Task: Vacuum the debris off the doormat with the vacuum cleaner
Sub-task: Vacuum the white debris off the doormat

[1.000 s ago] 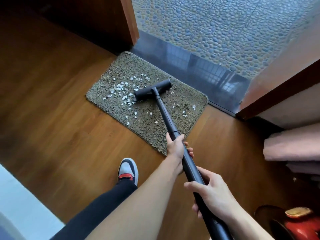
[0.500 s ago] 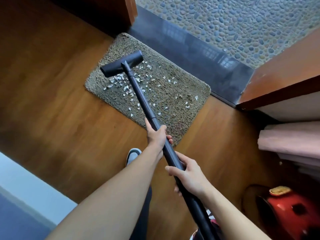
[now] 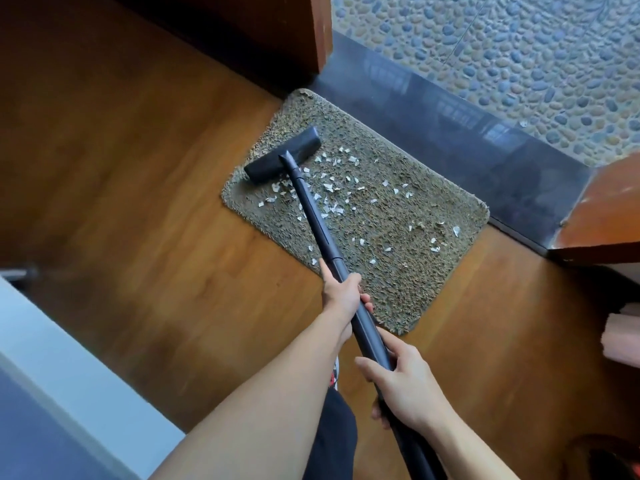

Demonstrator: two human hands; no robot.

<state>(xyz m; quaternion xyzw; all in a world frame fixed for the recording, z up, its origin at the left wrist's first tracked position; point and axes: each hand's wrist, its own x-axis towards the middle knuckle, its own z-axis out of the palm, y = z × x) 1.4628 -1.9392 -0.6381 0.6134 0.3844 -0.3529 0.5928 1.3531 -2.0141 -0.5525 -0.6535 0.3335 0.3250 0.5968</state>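
A shaggy olive-brown doormat (image 3: pixel 408 271) lies on the wooden floor against a dark threshold. White debris flakes (image 3: pixel 332 188) are scattered over its middle and right side. The black vacuum floor head (image 3: pixel 282 155) rests on the mat's far left corner, with its black wand (image 3: pixel 315 216) running back toward me. My left hand (image 3: pixel 341 294) grips the wand higher up, over the mat's near edge. My right hand (image 3: pixel 405 386) grips the wand lower down, closer to my body.
Wooden floor (image 3: pixel 138 202) surrounds the mat. A dark threshold (image 3: pixel 450 126) and pebble paving (image 3: pixel 519 53) lie beyond. A wooden door frame post (image 3: pixel 320 29) stands at the mat's far left, another wooden panel (image 3: pixel 606 209) at right. A pale ledge (image 3: pixel 69 375) sits at lower left.
The floor head slid from the middle of the mat to its far left corner, passing over the flakes. Both hands kept their grip on the wand. The view shifted.
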